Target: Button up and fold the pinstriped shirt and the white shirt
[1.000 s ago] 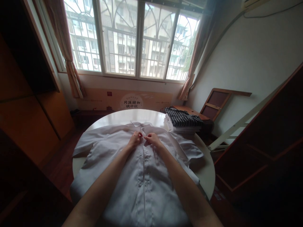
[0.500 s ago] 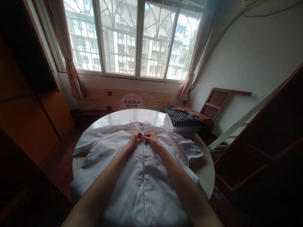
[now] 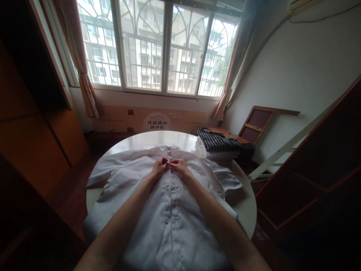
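A white button-up shirt (image 3: 132,180) lies spread front side up on a round white table (image 3: 132,138), its collar toward the window and its sleeves out to both sides. My left hand (image 3: 160,166) pinches the front placket a little below the collar. Close against it, my right hand (image 3: 179,166) pinches the other edge of the placket. The fingertips of both hands almost meet; any button between them is hidden. Lower down, the two front edges lie side by side with a narrow gap, and small buttons show along them.
At the table's back right sits a stack of folded clothes, a black striped garment (image 3: 218,140) on top of white ones (image 3: 207,150). Behind it stand a wooden chair (image 3: 255,122) and a pale ladder-like frame (image 3: 276,160). An orange cabinet (image 3: 63,143) is on the left.
Both hands stay at the same spot on the placket. Their fingers have shifted very slightly, and the shirt lies as before.
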